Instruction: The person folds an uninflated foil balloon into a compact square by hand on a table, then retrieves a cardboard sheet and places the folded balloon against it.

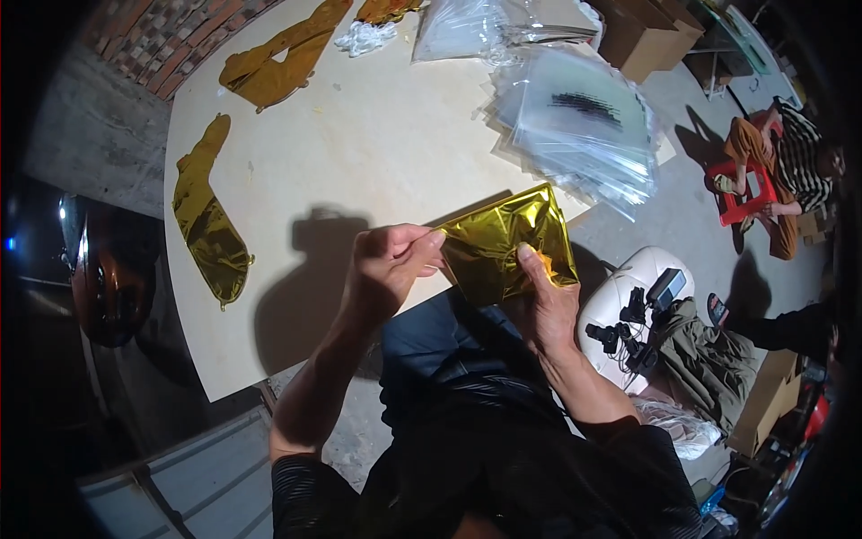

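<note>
Between my hands is a folded, shiny gold foil balloon (pixel 507 247), held up over the near edge of the table. My left hand (pixel 391 260) pinches its left corner between thumb and fingertips. My right hand (pixel 545 292) grips its right part, thumb on top and fingers hidden beneath. A flat gold foil balloon (pixel 208 220) lies on the left of the pale wooden table (pixel 359 135). Farther back rests another flat foil balloon (pixel 287 58), more amber in tone.
At the table's right a fanned stack of clear plastic bags (pixel 579 126) overhangs the edge. A cardboard box (pixel 648 36) stands behind it. Right of me, a white seat (pixel 637 287) holds black devices with cables. A person (pixel 777 171) sits near a red stool (pixel 747 193) at far right.
</note>
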The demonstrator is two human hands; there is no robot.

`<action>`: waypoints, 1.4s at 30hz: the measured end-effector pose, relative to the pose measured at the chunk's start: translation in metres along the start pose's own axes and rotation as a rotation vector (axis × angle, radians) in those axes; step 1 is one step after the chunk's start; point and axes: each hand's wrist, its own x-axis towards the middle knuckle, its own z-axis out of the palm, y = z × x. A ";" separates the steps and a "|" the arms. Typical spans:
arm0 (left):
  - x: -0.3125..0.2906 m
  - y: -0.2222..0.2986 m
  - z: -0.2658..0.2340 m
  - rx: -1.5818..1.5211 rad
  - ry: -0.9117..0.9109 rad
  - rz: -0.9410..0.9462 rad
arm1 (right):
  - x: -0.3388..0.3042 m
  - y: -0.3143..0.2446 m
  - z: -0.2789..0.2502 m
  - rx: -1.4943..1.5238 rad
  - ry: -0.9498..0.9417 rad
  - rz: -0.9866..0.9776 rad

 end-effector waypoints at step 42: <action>0.211 0.128 0.059 0.868 -0.065 0.859 | -0.003 -0.068 -0.009 -0.478 0.062 -0.231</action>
